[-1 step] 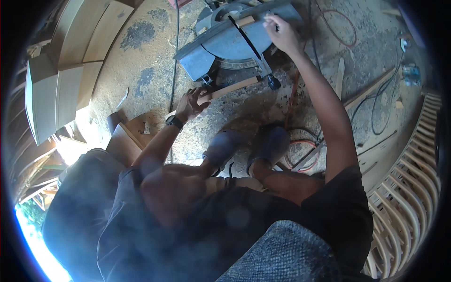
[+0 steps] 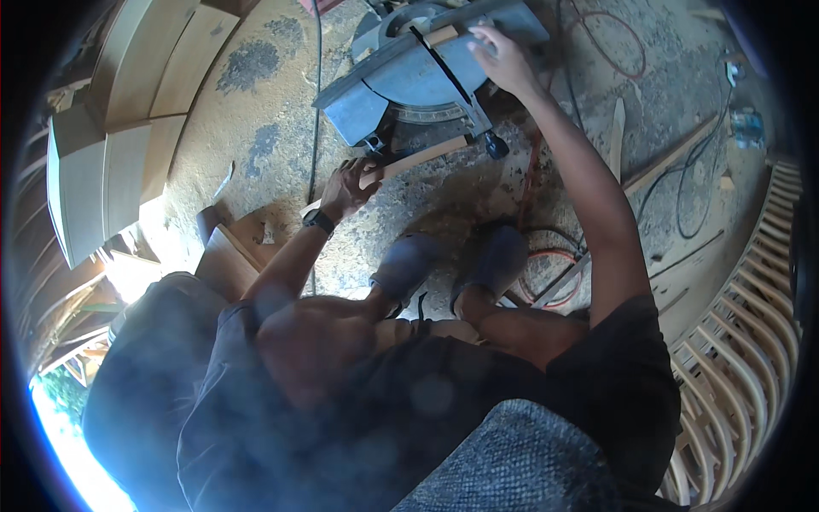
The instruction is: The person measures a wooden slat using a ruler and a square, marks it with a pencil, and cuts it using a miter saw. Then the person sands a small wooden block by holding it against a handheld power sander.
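Observation:
A mitre saw (image 2: 448, 77) with a grey metal table, a fence and a curved scale sits on the floor ahead of me. A short wood block (image 2: 441, 35) lies on it near the fence, beside the dark slot. My right hand (image 2: 505, 64) hovers over the table's right side, fingers apart, holding nothing. In front of the saw, my left hand (image 2: 348, 188), with a watch on the wrist, is closed around a long thin wood strip (image 2: 422, 159). The strip runs on under the hand and shows past its left side. A dark knob (image 2: 496, 146) juts from the saw's front.
Large pale wood panels (image 2: 128, 171) stand at the left. Curved wood slats (image 2: 742, 367) line the right edge. Cables and a red hose (image 2: 554, 277) cross the stained floor, with loose wood strips (image 2: 670, 154) at the right. My feet are just behind the saw.
My right hand has shifted slightly left and its fingers have straightened out. My left hand keeps its place on the wood strip.

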The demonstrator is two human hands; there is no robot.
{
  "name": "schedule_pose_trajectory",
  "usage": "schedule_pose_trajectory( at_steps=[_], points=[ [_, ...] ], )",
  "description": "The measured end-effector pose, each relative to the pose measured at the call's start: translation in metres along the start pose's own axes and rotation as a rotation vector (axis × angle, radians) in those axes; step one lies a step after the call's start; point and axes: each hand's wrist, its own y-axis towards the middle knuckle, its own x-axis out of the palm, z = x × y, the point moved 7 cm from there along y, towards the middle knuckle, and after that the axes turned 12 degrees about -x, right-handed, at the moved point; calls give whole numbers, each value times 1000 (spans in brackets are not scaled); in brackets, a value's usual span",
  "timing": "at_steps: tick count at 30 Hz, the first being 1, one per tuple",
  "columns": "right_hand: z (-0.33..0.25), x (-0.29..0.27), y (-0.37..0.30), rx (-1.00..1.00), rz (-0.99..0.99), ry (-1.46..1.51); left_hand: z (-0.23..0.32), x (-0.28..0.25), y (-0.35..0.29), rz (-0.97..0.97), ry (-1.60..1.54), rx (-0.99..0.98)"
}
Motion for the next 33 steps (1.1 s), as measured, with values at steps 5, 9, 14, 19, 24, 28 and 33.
schedule_pose_trajectory(
  at_steps=[5,9,14,19,24,28,33],
  points=[
    [-7,20,5,-25,-10,-101,13,7,6,54,-23,87],
    [-18,25,23,-21,-124,76,8,11,1,83,-98,59],
    [-20,20,16,52,-212,61,18,6,-7,52,-202,9],
    [-82,26,-47,167,-61,290,41,2,-1,-170,-692,-188],
    [-168,36,-114,184,-220,368,91,23,13,-411,-1330,-222],
    [-164,27,-164,116,-199,264,62,26,24,-234,-928,-37],
    [-128,46,-259,-143,-664,-296,26,10,13,286,1,307]
  ],
)
